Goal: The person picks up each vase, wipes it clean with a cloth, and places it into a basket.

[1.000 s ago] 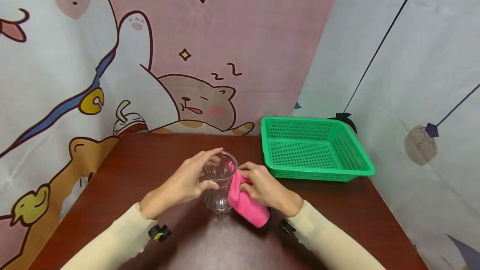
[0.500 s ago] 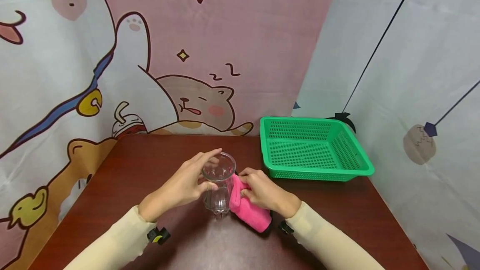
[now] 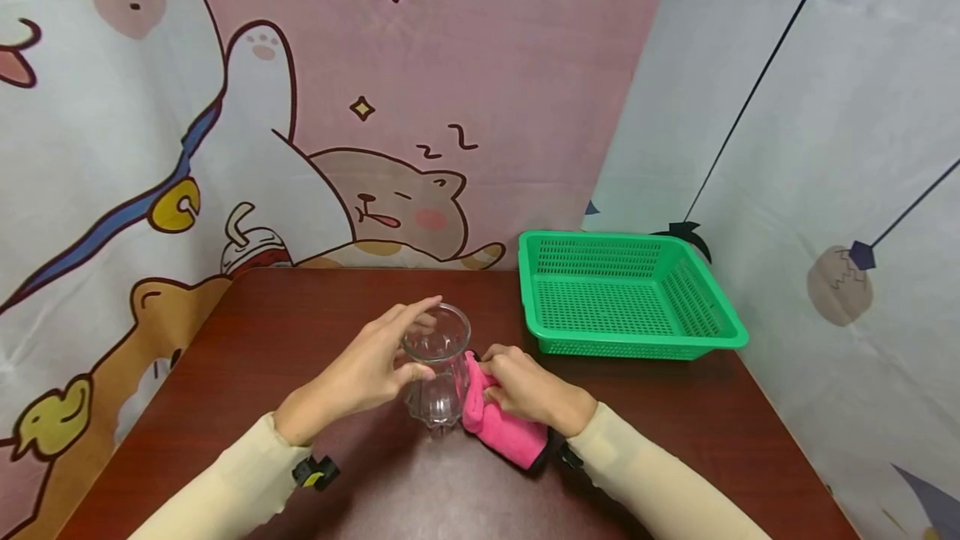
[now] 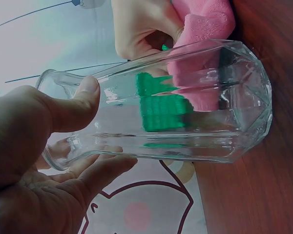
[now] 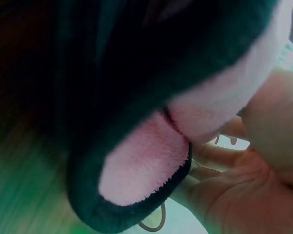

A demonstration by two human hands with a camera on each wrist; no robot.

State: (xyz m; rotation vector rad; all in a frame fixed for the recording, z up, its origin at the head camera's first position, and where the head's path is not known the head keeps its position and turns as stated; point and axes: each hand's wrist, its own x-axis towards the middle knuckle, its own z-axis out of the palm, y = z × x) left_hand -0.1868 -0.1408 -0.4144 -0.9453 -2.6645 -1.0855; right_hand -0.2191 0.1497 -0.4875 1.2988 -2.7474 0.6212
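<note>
A clear glass vase (image 3: 437,390) with a flared rim and faceted base stands upright on the brown table. My left hand (image 3: 375,357) grips its neck, thumb on the near side and fingers behind. In the left wrist view the thumb (image 4: 88,92) presses the glass just below the rim. On the vase's right side my right hand (image 3: 525,386) holds a folded pink cloth (image 3: 510,436) with a dark edge, close against the glass. The right wrist view is mostly filled by the cloth (image 5: 141,165), with part of the right hand (image 5: 234,185) behind it.
A green perforated plastic basket (image 3: 607,307) sits at the back right of the table (image 3: 300,315). Behind the table hangs a cloth backdrop (image 3: 525,90) with cartoon animals, and it continues along both sides.
My right hand has moved the pink cloth slightly down along the vase's right side, from near the rim to its lower body. The left hand keeps its grip on the neck.
</note>
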